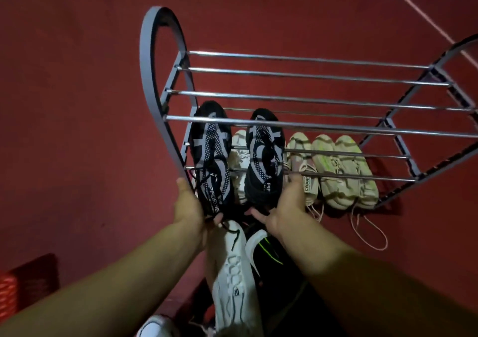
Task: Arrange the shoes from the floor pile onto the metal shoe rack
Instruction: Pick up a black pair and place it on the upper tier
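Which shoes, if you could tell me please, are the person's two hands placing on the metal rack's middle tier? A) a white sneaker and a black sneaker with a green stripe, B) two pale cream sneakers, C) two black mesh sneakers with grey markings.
C: the left hand and right hand each hold the heel of a black mesh sneaker with grey markings on the grey metal shoe rack.

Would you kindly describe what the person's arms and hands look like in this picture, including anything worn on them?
Both forearms are bare to the frame's lower edge: no sleeves, gloves or watch show. The left hand and right hand carry no visible rings or markings, though the light is dim.
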### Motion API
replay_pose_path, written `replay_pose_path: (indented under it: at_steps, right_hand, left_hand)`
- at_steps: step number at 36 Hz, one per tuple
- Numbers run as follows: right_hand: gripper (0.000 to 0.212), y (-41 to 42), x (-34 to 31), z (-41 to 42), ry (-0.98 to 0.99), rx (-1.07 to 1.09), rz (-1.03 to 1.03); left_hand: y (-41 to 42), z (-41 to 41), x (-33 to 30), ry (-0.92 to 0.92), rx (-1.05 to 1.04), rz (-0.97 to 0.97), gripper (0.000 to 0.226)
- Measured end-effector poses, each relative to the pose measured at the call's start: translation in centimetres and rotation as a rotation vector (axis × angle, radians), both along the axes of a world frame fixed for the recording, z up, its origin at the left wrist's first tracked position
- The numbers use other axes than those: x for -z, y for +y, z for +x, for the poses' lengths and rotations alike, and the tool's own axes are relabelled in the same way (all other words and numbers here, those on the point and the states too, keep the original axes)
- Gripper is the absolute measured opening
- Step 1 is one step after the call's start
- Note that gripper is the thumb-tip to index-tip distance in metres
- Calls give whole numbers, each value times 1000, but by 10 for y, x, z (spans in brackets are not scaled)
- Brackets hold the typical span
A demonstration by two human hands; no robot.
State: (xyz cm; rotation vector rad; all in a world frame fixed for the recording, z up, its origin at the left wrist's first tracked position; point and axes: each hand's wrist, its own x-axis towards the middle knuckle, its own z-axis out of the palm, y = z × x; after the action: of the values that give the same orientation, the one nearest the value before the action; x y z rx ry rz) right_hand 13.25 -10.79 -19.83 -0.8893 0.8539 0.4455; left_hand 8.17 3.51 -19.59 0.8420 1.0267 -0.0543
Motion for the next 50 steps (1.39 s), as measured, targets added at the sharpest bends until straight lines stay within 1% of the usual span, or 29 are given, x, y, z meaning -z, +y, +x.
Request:
replay_pose_path:
  at_steps: [2,3,4,6,8,9,11,15,18,19,21,23,29,33,37,38,39,41,43,45,46,48,50]
  right_hand:
    - [38,4,5,-13,-19,-27,-10]
    - [36,6,8,-16,-47,-33,-34]
    - [39,9,10,-18,-78,-30,-66]
    - [46,13,12,-17,-107,12,-115]
    - [42,14,11,-16,-123,38,-130]
    - [39,14,10,-16,-131,42,-136]
    - [39,14,10,-16,-146,27,-126]
    - [47,27,3,-8,-200,-9,-87]
    - [60,39,-9,7,-225,18,-86]
    - [58,44,-13,13,-233,9,-93]
    - [47,52,-17,24,-239,-22,-111]
    - [42,58,-16,31,-237,-51,-133]
    - [45,71,-14,34,-247,-25,-266]
    - [46,67,-4,33,-247,-141,-423]
    - [49,47,4,25,-308,-247,-579]
    - [50,40,7,22,-325,-264,-643]
    - [48,33,9,16,-328,-273,-700]
    - [37,20,15,2,-311,-288,-744]
    - [22,6,18,-17,-298,-353,-738]
    - [14,-13,23,-42,-301,-483,-811]
    - [15,-20,25,-52,-312,-538,-857]
    - [16,-31,28,-70,-340,-643,-938]
    - [17,-37,31,-87,-374,-723,-996]
  left_hand:
    - [-3,-11,3,-5,-6,-47,31]
    - [-2,-14,7,-7,4,-83,21]
    - [0,-17,9,1,1,-130,14]
    - [6,-19,16,3,50,-133,10]
    - [8,-16,16,-29,125,-70,23]
    - [8,-15,16,-45,133,-27,26]
    - [9,-12,12,-94,106,35,21]
    - [16,4,0,-149,14,23,24]
    - [28,25,-3,-115,-12,89,18]
    - [34,32,-2,-94,-21,104,24]
    - [44,43,0,-62,-28,104,40]
    - [52,48,6,-50,14,106,45]
    - [57,50,9,-21,103,116,41]
    - [55,45,6,-13,107,131,45]
    - [46,30,2,48,71,292,56]
    - [41,24,1,71,58,325,55]
    - [37,16,0,82,47,343,49]
    - [28,-2,2,77,118,362,38]
    - [20,-21,10,66,301,338,22]
    - [9,-45,25,77,474,317,9]
    - [6,-54,33,87,526,336,9]
    - [2,-66,49,124,589,451,21]
    - [-1,-73,58,181,642,640,45]
